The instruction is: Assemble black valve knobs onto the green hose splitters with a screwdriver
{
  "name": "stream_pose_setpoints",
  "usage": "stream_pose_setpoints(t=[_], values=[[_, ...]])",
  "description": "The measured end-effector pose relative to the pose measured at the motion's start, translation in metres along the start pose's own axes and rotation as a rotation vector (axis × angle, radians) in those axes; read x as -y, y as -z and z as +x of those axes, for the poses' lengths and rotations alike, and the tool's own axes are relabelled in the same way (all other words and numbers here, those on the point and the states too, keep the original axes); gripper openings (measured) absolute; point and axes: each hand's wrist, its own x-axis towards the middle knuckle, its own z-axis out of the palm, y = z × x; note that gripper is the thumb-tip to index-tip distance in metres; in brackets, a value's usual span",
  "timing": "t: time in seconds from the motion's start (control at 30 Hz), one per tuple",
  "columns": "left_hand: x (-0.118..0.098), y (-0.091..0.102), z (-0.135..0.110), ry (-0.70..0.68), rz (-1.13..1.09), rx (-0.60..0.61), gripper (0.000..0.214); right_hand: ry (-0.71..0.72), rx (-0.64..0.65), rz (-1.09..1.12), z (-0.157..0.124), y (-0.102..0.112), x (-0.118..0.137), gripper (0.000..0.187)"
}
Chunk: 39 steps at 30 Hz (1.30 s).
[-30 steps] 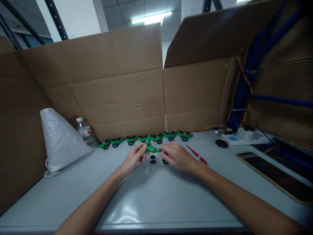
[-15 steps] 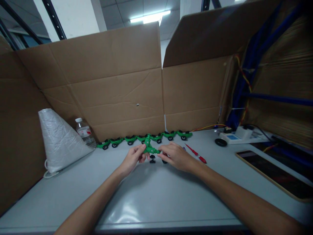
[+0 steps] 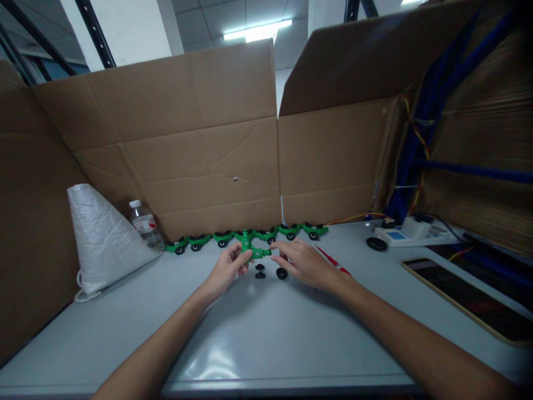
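My left hand (image 3: 228,266) is closed on a green toy vehicle body (image 3: 246,242), pinching it between thumb and fingers above the table. One arm of the body points right and ends at the fingertips of my right hand (image 3: 302,261). Those fingers are bent in a pinch by that end; whatever small thing may be between them is too small to make out. Below the held body lie a small black part (image 3: 260,271) and a black wheel (image 3: 282,273). A red screwdriver (image 3: 333,260) rests beyond my right hand, partly covered by it.
Several green toy vehicles (image 3: 199,242) with black wheels stand in a row along the cardboard wall (image 3: 200,166). At left are a white bag (image 3: 104,239) and a water bottle (image 3: 145,225). A power strip (image 3: 403,236) and a phone (image 3: 466,300) lie at right.
The green body has turned slightly and shifted a little left in my left hand. My right fingers have loosened a little at its end, and the black wheel below shows more fully.
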Motion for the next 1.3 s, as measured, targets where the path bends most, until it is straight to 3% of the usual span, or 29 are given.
stream_pose_setpoints(t=[0.27, 0.43, 0.67, 0.97, 1.17, 1.3], values=[[0.001, 0.002, 0.002, -0.001, -0.073, -0.167, 0.04, -0.011, 0.019, -0.023, -0.002, -0.001, -0.01, 0.024], [0.004, 0.003, 0.005, -0.01, -0.078, -0.232, 0.045, 0.082, 0.101, 0.01, -0.005, -0.008, 0.001, 0.025], [0.013, 0.007, 0.011, -0.029, -0.038, -0.293, 0.046, 0.159, 0.148, 0.072, -0.007, -0.016, 0.017, 0.042], [0.009, 0.009, 0.008, 0.037, -0.069, -0.194, 0.045, 0.146, 0.178, 0.113, -0.006, -0.018, 0.017, 0.029], [0.009, 0.008, 0.007, 0.042, -0.101, -0.234, 0.045, 0.13, 0.199, 0.13, -0.006, -0.018, 0.02, 0.012], [0.009, 0.009, 0.009, 0.041, -0.113, -0.218, 0.044, 0.152, 0.204, 0.115, -0.006, -0.017, 0.023, 0.013]])
